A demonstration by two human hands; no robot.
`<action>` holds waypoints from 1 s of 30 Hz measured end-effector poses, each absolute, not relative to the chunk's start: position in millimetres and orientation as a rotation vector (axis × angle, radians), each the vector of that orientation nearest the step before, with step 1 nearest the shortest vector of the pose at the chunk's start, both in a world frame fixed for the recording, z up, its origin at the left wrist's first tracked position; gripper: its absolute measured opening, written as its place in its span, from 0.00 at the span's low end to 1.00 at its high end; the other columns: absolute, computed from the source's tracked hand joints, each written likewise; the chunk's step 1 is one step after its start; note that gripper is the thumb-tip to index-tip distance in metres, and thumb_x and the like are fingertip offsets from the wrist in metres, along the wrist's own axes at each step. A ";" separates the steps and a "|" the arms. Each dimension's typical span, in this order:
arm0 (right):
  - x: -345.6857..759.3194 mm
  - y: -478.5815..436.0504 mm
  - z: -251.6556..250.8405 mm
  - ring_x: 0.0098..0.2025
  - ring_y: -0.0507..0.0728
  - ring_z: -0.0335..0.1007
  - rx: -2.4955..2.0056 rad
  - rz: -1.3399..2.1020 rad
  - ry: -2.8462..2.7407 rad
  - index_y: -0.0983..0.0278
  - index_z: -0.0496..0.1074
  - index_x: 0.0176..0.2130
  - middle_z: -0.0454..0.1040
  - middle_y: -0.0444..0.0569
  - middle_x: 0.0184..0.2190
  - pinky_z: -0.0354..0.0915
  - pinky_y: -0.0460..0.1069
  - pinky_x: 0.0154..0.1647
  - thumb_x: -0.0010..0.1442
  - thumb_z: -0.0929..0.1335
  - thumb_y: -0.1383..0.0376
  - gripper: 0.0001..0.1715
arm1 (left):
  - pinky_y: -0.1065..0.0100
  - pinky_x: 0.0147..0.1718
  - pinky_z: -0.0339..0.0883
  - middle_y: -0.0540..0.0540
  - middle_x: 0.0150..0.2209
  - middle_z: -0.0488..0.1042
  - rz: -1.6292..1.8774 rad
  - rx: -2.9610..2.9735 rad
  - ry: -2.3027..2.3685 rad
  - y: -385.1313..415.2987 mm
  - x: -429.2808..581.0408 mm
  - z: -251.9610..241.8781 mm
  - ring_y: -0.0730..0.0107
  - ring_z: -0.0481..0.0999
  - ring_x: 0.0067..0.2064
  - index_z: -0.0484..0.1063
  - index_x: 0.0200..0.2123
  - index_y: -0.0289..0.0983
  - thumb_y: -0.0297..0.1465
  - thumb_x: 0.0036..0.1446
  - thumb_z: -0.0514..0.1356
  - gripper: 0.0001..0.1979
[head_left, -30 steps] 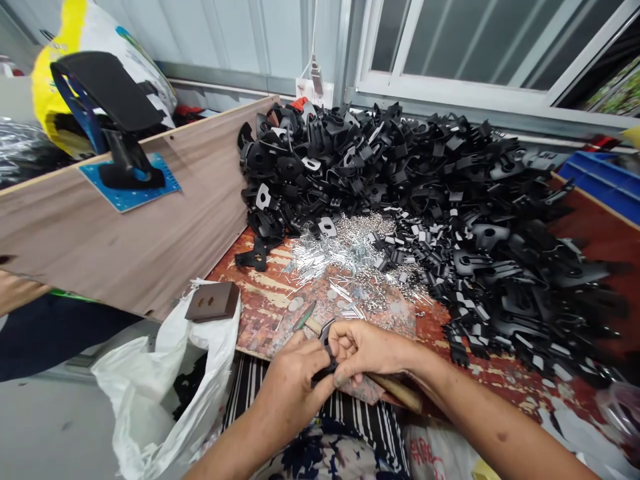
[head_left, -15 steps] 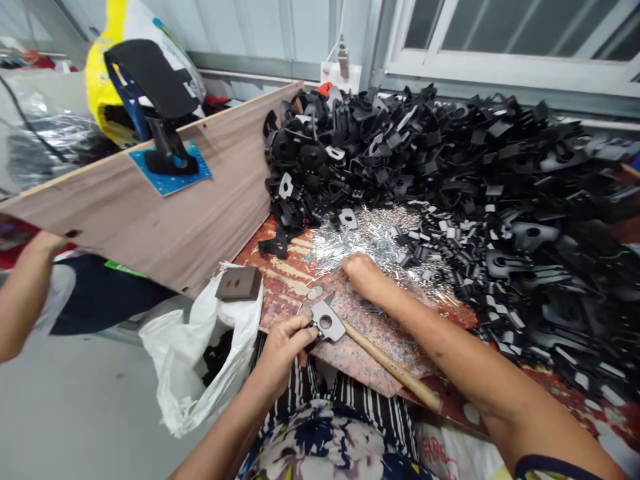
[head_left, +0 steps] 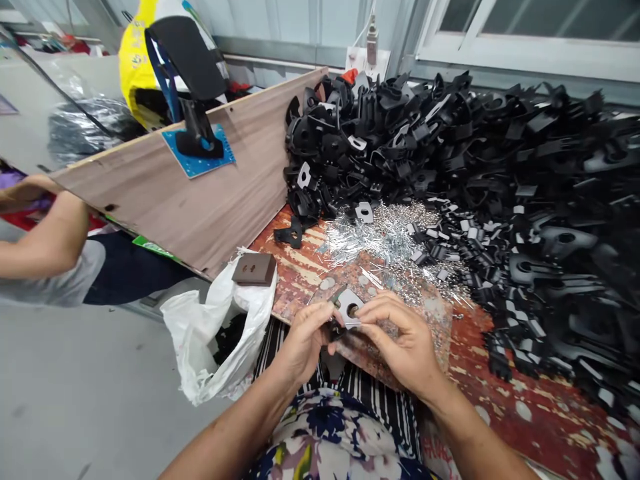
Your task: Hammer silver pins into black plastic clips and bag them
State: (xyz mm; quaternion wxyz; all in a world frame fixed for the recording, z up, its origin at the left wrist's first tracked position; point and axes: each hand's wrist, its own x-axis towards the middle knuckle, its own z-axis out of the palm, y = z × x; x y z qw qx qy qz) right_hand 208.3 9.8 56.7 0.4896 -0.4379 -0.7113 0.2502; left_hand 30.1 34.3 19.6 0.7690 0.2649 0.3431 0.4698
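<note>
My left hand (head_left: 313, 333) is closed on a small black plastic part (head_left: 349, 305) with a grey face and a round hole, held above the front of the bench. My right hand (head_left: 400, 333) meets it from the right, thumb and fingertips pinching a thin metal pin (head_left: 353, 323) against the part. Behind both hands lies a heap of silvery pins (head_left: 353, 237) on the worn red bench top (head_left: 480, 360). The hammer handle is not visible now.
Black plastic parts (head_left: 450, 147) are piled high at the back and right. A wooden board (head_left: 200, 207) borders the left. A brown block (head_left: 254, 269) rests on a white sack (head_left: 187, 333). Another person's arm (head_left: 50, 240) shows at far left.
My right hand has come from the pin heap to the part in my left hand. The wooden handle has gone from view. The whole view has shifted, and the other person's arm has moved.
</note>
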 end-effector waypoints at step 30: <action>183.9 -13.4 42.9 0.36 0.54 0.72 -1.252 -0.097 -2.110 0.58 0.68 0.35 0.78 0.41 0.32 0.50 0.63 0.66 0.64 0.64 0.73 0.10 | 0.73 0.27 0.71 0.49 0.33 0.72 1.026 0.572 0.740 1.4 30.9 22.7 0.75 0.71 0.30 0.71 0.34 0.36 0.38 0.53 0.71 0.15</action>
